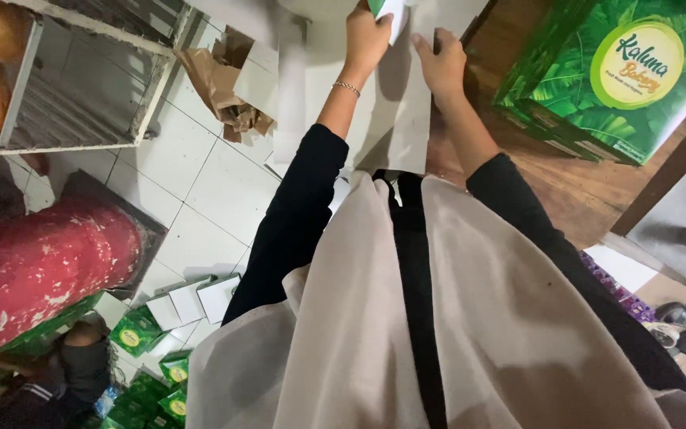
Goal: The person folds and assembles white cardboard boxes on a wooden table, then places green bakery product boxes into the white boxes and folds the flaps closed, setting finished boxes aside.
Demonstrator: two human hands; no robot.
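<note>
Head view. The left hand (367,36) is clamped on a corner of a flat grey cardboard sheet (402,119); the right hand (441,65) presses flat on it, fingers apart. The sheet lies on the wooden counter (565,187) and overhangs its near edge, so it may slide off or buckle. A green printed box (621,71) crowds the right; open room lies left, above the tiled floor (216,183).

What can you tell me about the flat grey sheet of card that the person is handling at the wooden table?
The grey card sheet looks like plain, stiff board, unfolded and flat. It lies partly on the wooden table, its near edge overhanging. The left hand grips its far end, the right hand presses on it.
</note>
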